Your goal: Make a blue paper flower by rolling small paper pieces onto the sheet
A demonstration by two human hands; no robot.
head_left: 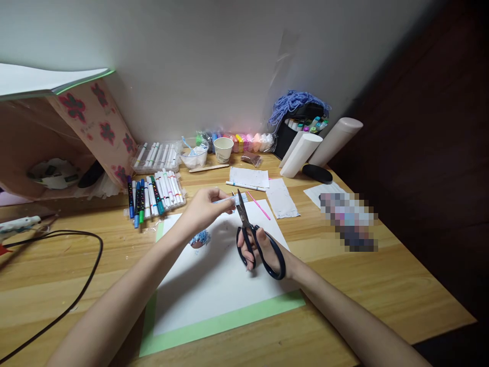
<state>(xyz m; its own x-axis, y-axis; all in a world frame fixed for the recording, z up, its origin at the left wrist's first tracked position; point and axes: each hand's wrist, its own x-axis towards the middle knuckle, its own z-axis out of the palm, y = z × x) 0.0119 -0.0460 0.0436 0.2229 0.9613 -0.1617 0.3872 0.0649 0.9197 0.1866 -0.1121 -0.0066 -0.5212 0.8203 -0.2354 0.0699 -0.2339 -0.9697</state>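
My right hand [267, 252] grips dark-handled scissors [250, 234], fingers through the loops, blades pointing up and away. My left hand [206, 206] pinches a small pale strip of paper [235, 200] that meets the scissor blades. Both hands hover over a white sheet [214, 275] lying on a green sheet [214, 326] on the wooden desk [382, 285]. A small blue fuzzy piece [199, 238] sits on the white sheet under my left wrist.
Markers [153, 196] lie in a row at the back left beside a clear marker box [156, 155]. A paper cup [223, 149], clay packs [248, 141], paper scraps [280, 198], a pink stick [259, 205], white rolls [301, 153] and blue yarn [296, 102] crowd the back. A black cable [76, 285] curves at left.
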